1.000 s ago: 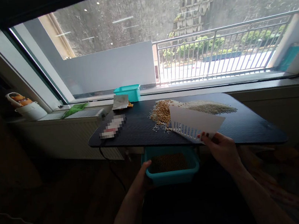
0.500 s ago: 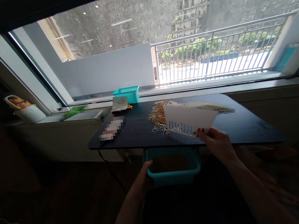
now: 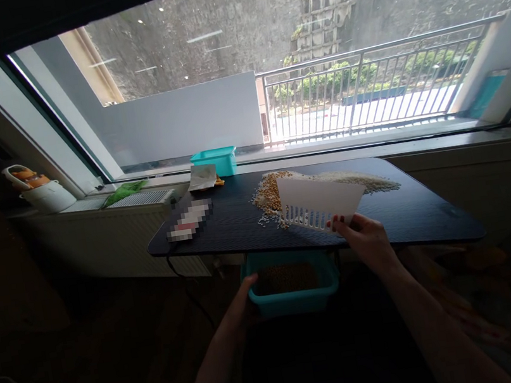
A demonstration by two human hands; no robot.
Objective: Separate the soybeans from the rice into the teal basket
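Observation:
My right hand (image 3: 364,236) is closed on the lower right corner of a white slotted plastic scraper (image 3: 321,197), which is tilted over the dark table (image 3: 222,228). Its slotted edge is nearest me. Behind and left of it lies a heap of yellow corn kernels (image 3: 271,194). White grains like rice (image 3: 379,183) spread behind it to the right. My left hand (image 3: 243,302) grips the left rim of a turquoise bin (image 3: 296,302), thumb over the edge, below the table's front edge. Dark brownish grains (image 3: 285,278) lie inside the bin; its far part is shaded.
A second turquoise bin (image 3: 222,162) stands at the table's back left, with a paper packet (image 3: 202,177) before it. A blurred-out flat object (image 3: 190,220) lies on the left. A green cloth (image 3: 125,193) and white pot (image 3: 49,195) are by the window; a cable (image 3: 178,272) hangs down.
The scraper and my right hand have shifted slightly left. The bin in my left hand has also moved a little left, while the whole view has shifted slightly.

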